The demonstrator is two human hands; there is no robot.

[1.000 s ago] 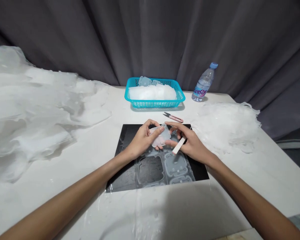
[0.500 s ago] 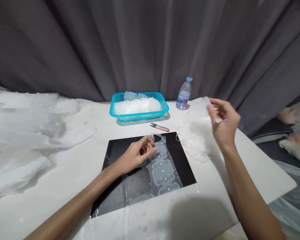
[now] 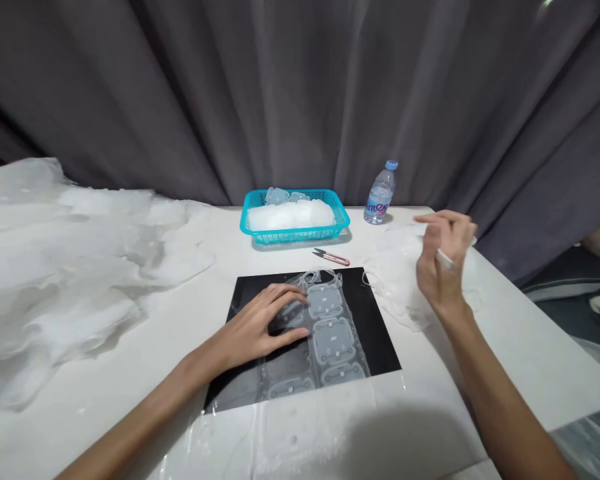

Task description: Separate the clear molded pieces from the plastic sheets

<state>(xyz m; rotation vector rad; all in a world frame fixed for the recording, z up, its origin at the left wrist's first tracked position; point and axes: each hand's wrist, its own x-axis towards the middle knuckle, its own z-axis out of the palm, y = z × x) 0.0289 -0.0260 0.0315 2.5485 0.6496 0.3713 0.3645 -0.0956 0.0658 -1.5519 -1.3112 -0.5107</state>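
Note:
My left hand [image 3: 267, 323] lies with its fingers spread on a clear plastic sheet with moulded, rounded-square shapes [image 3: 333, 339]. Part of that sheet covers a black mat [image 3: 380, 340], and the rest runs over the white table toward me. My right hand [image 3: 445, 257] is raised above a heap of thin translucent scraps [image 3: 397, 280], its fingers mostly curled and the index pointing left. A small white piece [image 3: 445, 259] shows against its fingers; whether it is held or worn is unclear. A bit of clear material shows behind the fingertips.
Thread snips [image 3: 331, 257] lie behind the mat. Farther back, a turquoise basket [image 3: 295, 235] holds translucent pieces and a white row of stacked ones [image 3: 293, 215]. A water bottle [image 3: 380, 193] stands to its right. Piled white sheets [image 3: 80, 267] cover the left side; a dark curtain [image 3: 300, 100] hangs behind.
My left hand has opened from a loose curl and lies flatter on the sheet. My right hand has turned; the translucent piece at its fingertips no longer shows there. The view has shifted slightly left.

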